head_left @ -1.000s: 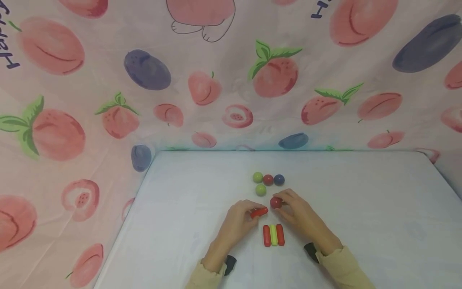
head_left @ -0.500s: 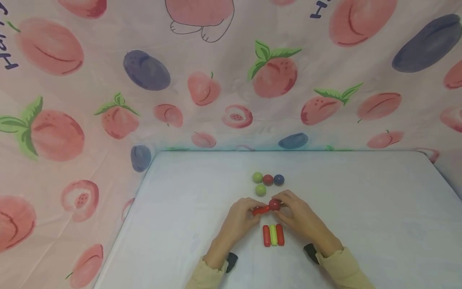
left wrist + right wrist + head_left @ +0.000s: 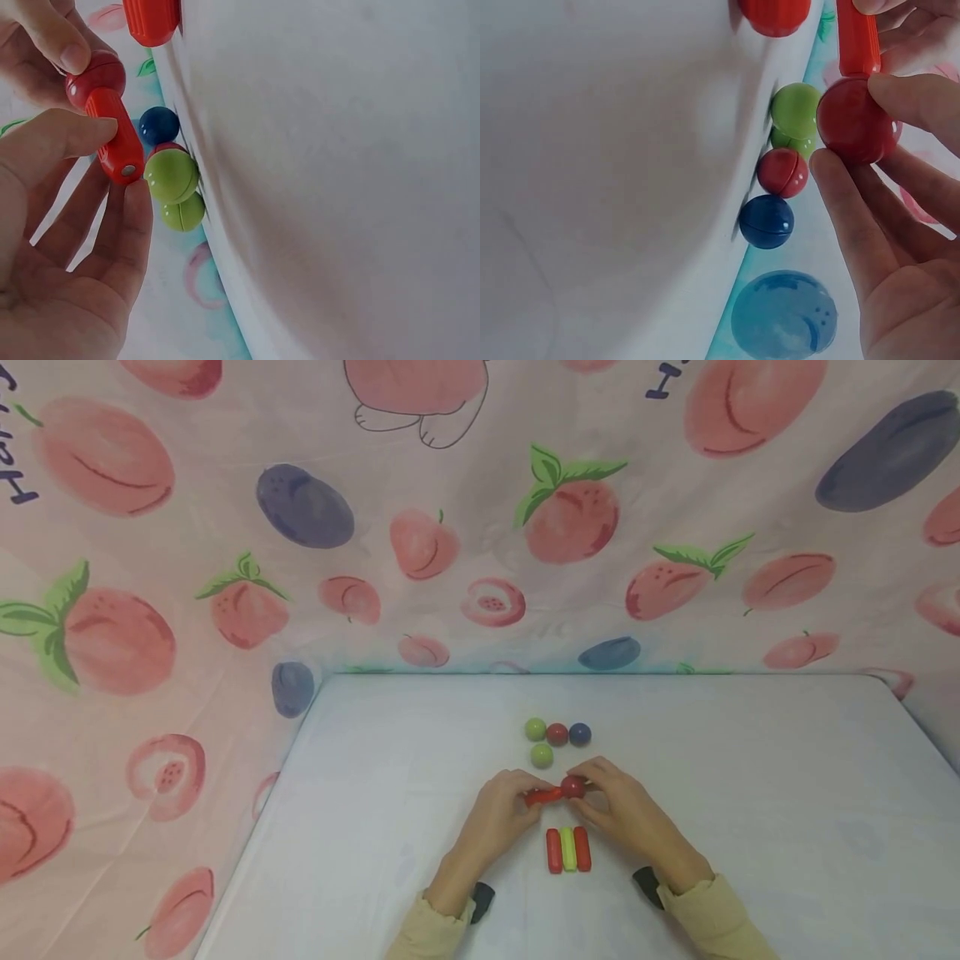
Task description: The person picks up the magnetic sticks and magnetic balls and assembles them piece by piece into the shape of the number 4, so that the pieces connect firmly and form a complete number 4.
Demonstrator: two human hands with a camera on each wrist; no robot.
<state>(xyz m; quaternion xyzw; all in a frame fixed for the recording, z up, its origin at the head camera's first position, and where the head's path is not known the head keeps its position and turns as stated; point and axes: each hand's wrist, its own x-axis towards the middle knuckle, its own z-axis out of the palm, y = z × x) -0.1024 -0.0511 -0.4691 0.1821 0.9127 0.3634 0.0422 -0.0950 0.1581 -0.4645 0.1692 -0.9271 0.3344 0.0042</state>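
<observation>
My left hand (image 3: 501,814) pinches a red magnetic rod (image 3: 118,142) between thumb and fingers. A silvery disc shows at the rod's near end in the left wrist view. My right hand (image 3: 626,810) holds a dark red ball (image 3: 853,120) between thumb and fingertips. The rod's far end meets the ball's surface in both wrist views. Just below the hands lie two red rods (image 3: 554,850) (image 3: 582,848) with a yellow-green rod (image 3: 568,848) between them, side by side on the table.
Beyond the hands, a green ball (image 3: 535,729), a red ball (image 3: 557,734) and a blue ball (image 3: 580,734) stand in a row, with another green ball (image 3: 542,755) just in front. A fruit-printed cloth (image 3: 450,468) hangs behind the white table (image 3: 787,777).
The rod and the red ball were apart a second ago; the hands have come together and the two now touch. The things lying on the table have not moved.
</observation>
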